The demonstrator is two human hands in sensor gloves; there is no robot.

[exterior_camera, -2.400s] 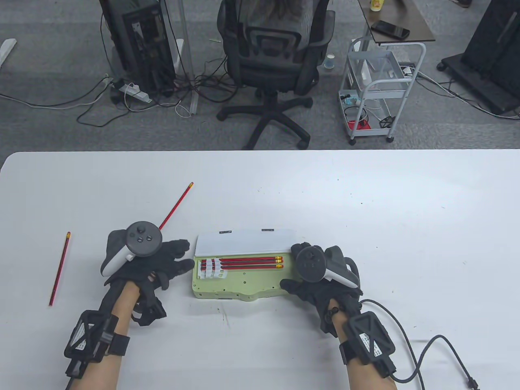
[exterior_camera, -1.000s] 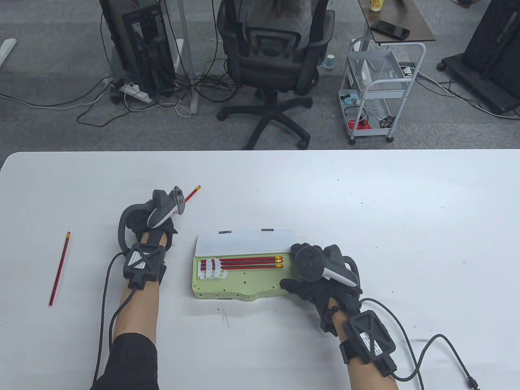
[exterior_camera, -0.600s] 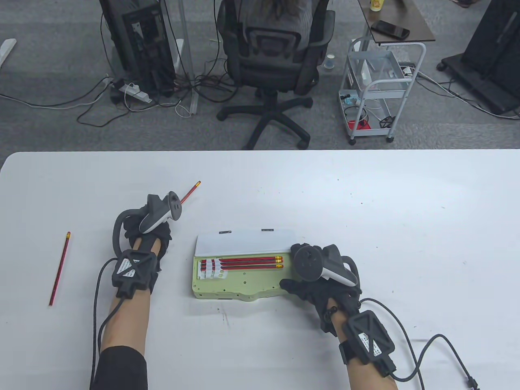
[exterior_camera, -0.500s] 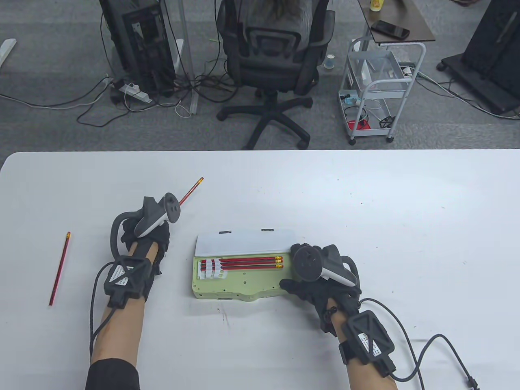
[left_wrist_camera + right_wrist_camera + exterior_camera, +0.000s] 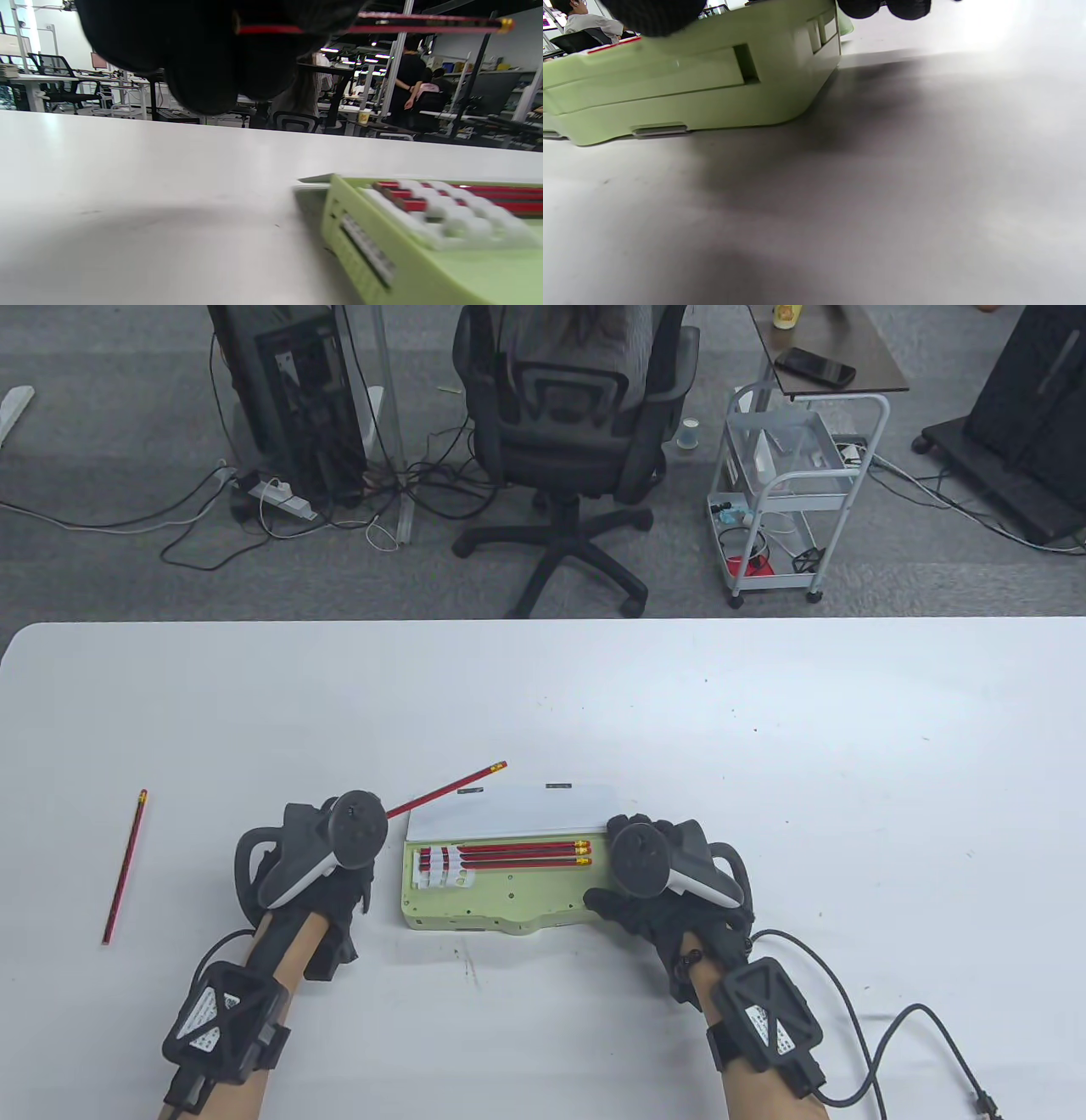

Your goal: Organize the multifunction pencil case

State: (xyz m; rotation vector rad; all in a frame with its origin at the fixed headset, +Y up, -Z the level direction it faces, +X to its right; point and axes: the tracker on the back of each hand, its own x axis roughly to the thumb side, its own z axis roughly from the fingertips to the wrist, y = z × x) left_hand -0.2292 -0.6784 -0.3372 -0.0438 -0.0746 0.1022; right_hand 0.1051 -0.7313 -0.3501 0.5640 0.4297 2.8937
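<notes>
Our left hand [image 5: 327,869] pinches a pencil [image 5: 445,791] at the case's [image 5: 496,899] nine o'clock; our right hand [image 5: 670,899] grips its three o'clock end. Next, we judge, it needs lining up with the free clip slot.

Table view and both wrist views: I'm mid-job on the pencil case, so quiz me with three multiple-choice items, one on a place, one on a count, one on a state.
1. Where is the loose pencil that no hand holds?
A. On the table far left of the case
B. Inside the lid
C. Under the right hand

2. How many pencils lie in the case?
A. One
B. Three
C. Five

3. What is the left hand doing?
A. Resting flat, empty
B. Pressing the lid shut
C. Holding a pencil off the table

Key:
1 A: the loose pencil lies alone on the table.
2 B: three pencils sit in the pencil case.
3 C: the left hand grips the held pencil, seen raised in the left wrist view.
</notes>
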